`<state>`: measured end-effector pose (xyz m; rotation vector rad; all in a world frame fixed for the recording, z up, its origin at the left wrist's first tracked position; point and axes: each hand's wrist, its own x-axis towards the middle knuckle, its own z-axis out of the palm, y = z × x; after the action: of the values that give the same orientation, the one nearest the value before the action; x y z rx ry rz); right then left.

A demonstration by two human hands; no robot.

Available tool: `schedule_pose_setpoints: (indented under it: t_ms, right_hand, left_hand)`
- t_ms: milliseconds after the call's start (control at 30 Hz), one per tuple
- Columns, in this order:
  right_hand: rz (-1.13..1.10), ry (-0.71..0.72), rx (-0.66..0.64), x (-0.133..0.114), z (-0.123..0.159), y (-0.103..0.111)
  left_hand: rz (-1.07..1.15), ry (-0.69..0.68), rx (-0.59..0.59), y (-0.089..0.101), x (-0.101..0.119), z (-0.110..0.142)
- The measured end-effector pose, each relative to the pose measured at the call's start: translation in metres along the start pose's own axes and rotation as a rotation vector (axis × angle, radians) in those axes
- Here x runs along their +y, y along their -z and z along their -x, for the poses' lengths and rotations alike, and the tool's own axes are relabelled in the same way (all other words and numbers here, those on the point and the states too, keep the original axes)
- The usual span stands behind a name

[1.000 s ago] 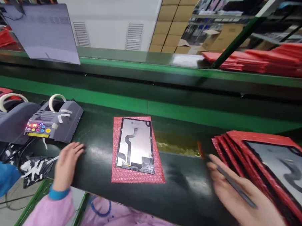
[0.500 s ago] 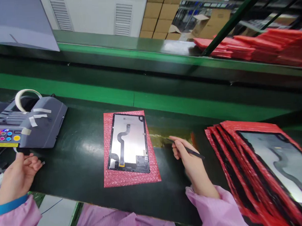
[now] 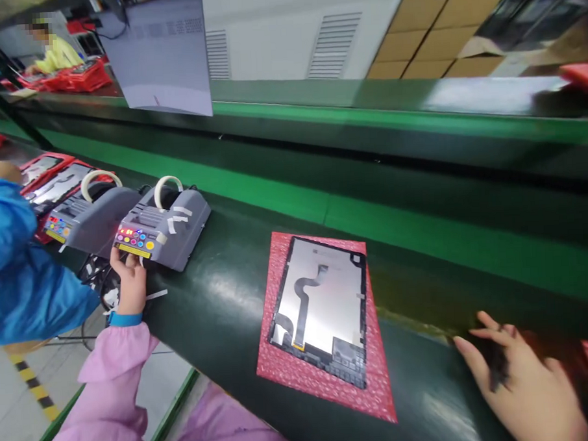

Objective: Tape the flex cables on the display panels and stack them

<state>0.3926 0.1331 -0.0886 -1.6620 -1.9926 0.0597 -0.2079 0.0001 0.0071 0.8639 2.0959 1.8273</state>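
Bent fingers on the left hand (image 3: 131, 286): I'm having them touch the front edge of the nearer tape dispenser (image 3: 187, 231), just under its lit buttons, and I'm not able to tell whether they're pinching any tape. Over on the far side, the right hand (image 3: 529, 373) is hovering low, thumb and fingertips standing loosely apart, a dark object (image 3: 498, 367) showing blurred between thumb and palm; how firmly it's being held, I'm failing to make out. And the screen panel (image 3: 334, 310)? It's lying flat between the two hands, apart from both, back side up, its curved ribbon cable (image 3: 302, 314) facing me. Under it, a pink bubble-wrap sheet (image 3: 305, 378) is resting on the dark green bench (image 3: 220, 321), its edges showing around the panel. A roll of tape (image 3: 158, 194) is standing upright on that nearer dispenser, and a second dispenser (image 3: 89, 223) is sitting just beyond it. A loose white strip (image 3: 157, 294) is lying beside the left wrist. Out at my left edge, a co-worker's blue sleeve (image 3: 4, 226) is showing, and amber tape (image 3: 410, 316) is stretching along the bench toward the right hand.
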Motion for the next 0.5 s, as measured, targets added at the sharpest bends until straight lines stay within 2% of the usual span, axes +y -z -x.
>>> schedule_pose_setpoints:
  t_ms: [67, 167, 267, 400, 500]
  right_hand:
    - [0.011, 0.001, 0.018, -0.002, 0.001, 0.000]
    - [0.043, 0.015, 0.042, -0.009, 0.004, 0.000]
    - [0.049, 0.041, -0.016, -0.010, 0.005, 0.003]
    - [0.019, 0.125, -0.110, -0.016, 0.011, 0.011]
    - [0.005, 0.210, -0.155, -0.032, 0.021, 0.014]
  left_hand:
    - [0.005, -0.023, -0.020, -0.009, 0.004, 0.007]
    - [-0.016, -0.133, -0.010, -0.027, 0.017, 0.022]
    - [-0.042, -0.223, 0.042, -0.046, 0.030, 0.035]
    - [-0.021, -0.220, 0.142, -0.069, 0.041, 0.051]
    - [-0.052, -0.210, 0.184, -0.081, 0.046, 0.065]
